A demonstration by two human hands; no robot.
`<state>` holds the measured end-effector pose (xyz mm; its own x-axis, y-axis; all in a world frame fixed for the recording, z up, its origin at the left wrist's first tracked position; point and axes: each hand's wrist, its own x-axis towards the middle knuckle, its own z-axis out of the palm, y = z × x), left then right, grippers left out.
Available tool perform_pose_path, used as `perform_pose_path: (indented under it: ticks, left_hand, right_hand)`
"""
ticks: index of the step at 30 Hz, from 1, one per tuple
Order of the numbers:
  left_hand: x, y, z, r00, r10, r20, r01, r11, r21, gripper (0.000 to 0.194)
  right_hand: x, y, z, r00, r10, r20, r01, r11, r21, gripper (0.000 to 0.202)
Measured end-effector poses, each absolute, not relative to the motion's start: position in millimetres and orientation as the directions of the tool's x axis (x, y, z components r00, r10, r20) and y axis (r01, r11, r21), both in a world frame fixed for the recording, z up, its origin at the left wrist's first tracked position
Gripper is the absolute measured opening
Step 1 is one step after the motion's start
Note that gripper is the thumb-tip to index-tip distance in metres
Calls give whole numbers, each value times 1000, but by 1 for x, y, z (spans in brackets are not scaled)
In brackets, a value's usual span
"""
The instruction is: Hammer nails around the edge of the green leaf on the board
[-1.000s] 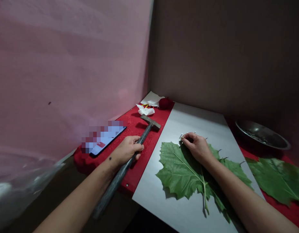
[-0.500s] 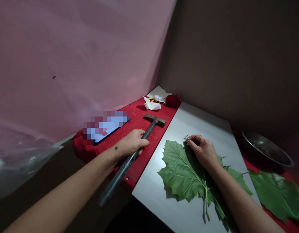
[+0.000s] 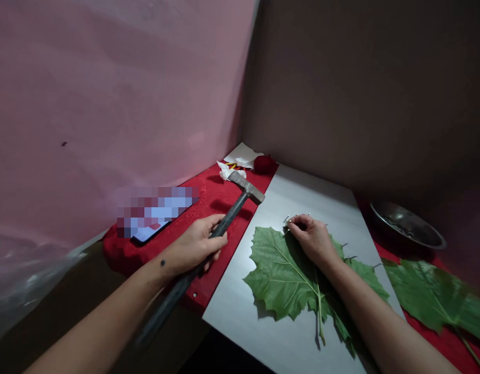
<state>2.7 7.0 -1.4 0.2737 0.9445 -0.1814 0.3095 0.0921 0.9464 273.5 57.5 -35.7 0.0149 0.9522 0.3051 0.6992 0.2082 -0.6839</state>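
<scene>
Red worktop (image 3: 209, 196) bears white board (image 3: 302, 192); dark wall (image 3: 341, 93) beyond. Left hand (image 3: 196, 241) grips hammer (image 3: 232, 212) beside board; right hand (image 3: 313, 239): hold cannot be told.

Looks like some makeshift craft corner, can't tell if it's a home tbh. Red cloth (image 3: 212, 195) for a tabletop, white board (image 3: 302, 187), hammer (image 3: 234, 210) and metal bowl (image 3: 426, 231), tucked against a pink wall (image 3: 126, 93).

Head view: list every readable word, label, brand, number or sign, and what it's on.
None readable.
Phone: screen lit but largely pixelated; nothing on it can be read.
Hammer: no legible marking.
White board: no lettering visible.
Metal bowl: no legible marking.
</scene>
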Motion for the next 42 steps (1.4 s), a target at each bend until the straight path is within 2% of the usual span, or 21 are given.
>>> perform_pose_path:
  ticks: [2,5,7,9,14,18,24,30,36,38,42]
  left_hand:
    - [8,-1,9,311,949,-50,373,-74,925,35]
    - [18,-11,26,418,891,179,454,-375,808,52]
    - [26,-14,33,493,837,237,497,-495,713,59]
    - [33,-16,36,547,803,236,557,-560,614,62]
    - [46,-13,31,589,797,136,680,-580,449,61]
    - [46,-14,33,600,784,157,684,-605,408,61]
    - [45,-17,37,565,777,277,705,-629,327,57]
    - [46,-10,34,607,779,159,722,-624,298,59]
    - [44,-17,46,582,740,338,709,-665,234,57]
    - [47,-19,47,590,748,304,718,-658,227,58]
    - [52,-16,42,604,783,149,748,-622,232,58]
  right_hand:
    - [273,58,-35,23,950,310,698,207,-685,15]
    - [271,57,-34,20,952,306,702,205,-682,14]
    - [271,57,-33,22,953,301,703,199,-682,13]
    - [270,56,-32,26,950,310,710,201,-675,12]
    - [270,57,-31,-24,937,349,740,251,-624,12]
    - [269,57,-29,-25,939,342,748,245,-617,13]
    - [267,56,-27,-5,943,332,744,225,-629,15]
    - [267,58,-28,14,943,332,764,204,-612,15]
    - [268,61,-31,-17,936,352,760,241,-603,15]
    - [268,62,-31,-20,934,356,760,246,-602,16]
    - [268,60,-30,-26,936,351,767,243,-594,14]
